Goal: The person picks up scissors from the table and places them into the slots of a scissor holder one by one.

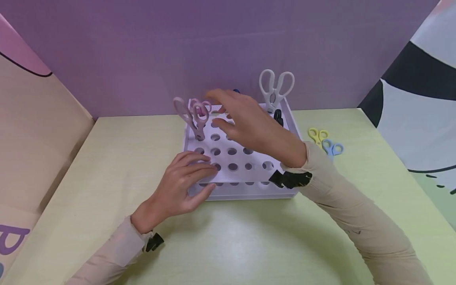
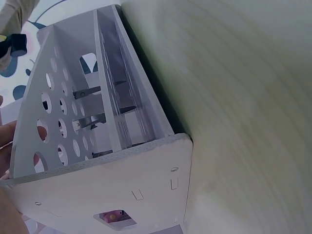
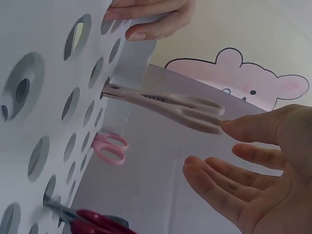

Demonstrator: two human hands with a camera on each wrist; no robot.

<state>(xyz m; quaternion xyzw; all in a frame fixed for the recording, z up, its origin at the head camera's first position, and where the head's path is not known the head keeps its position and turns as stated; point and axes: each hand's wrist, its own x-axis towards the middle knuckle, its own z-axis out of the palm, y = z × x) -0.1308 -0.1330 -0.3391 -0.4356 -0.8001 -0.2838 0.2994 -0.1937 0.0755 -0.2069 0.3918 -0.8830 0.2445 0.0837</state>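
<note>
My left hand (image 1: 178, 184) rests at the left front corner of a white rack (image 1: 263, 193) with rows of round holes, fingers extended over the top panel. Over the back left part hovers my right hand (image 1: 246, 118), fingers apart with nothing between them. Large pale pink scissors (image 3: 146, 100) stand handles-up in a hole, their handle end right by the right thumb. Beyond them are small pink scissors (image 3: 109, 146). Red-handled scissors (image 3: 95, 224) also sit in a hole below the hand. Metal blades (image 2: 92, 119) hang under the perforated panel in the left wrist view.
White scissors (image 1: 272, 97) stand at the rack's back right, with a black handle (image 1: 279, 117) in front of them. Yellow scissors (image 1: 317, 136) and blue scissors (image 1: 331, 149) lie on the table (image 1: 231, 237) right of the rack. A purple wall (image 1: 142, 59) rises behind.
</note>
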